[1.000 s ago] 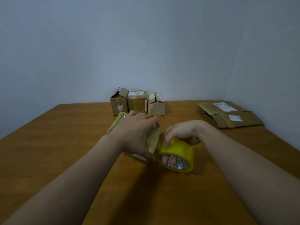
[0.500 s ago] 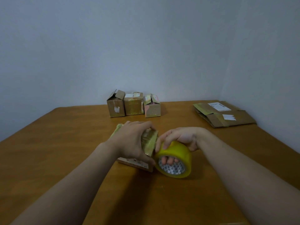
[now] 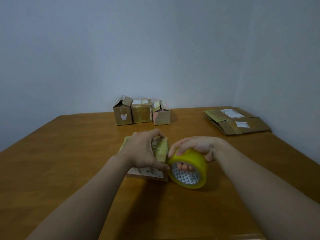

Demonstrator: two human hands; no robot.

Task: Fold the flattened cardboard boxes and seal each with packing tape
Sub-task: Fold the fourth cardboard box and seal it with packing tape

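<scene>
— Where is the small box (image 3: pixel 160 148), and which way does it lie?

— It sits on the wooden table (image 3: pixel 69 153), in the middle, under the left hand (image 3: pixel 143 151). Its long axis goes about left to right, and the taped end faces the yellow tape roll (image 3: pixel 194 158), just beside it. The left fingers curl over the top, the thumb on the near side.

— And the right hand (image 3: pixel 195 148)?

— It grips the roll, with fingers curled through the core. The hole faces the camera.

— Any writing?

— The core has a pattern of small dark triangles, no words I can read. The near side of the box has a pale label, but it is blurred. A white shipping label (image 3: pixel 231 113) lies on the flattened boxes (image 3: pixel 256 125) at the far right; its text is too small. Three folded boxes (image 3: pixel 141 110) stand at the back.
</scene>
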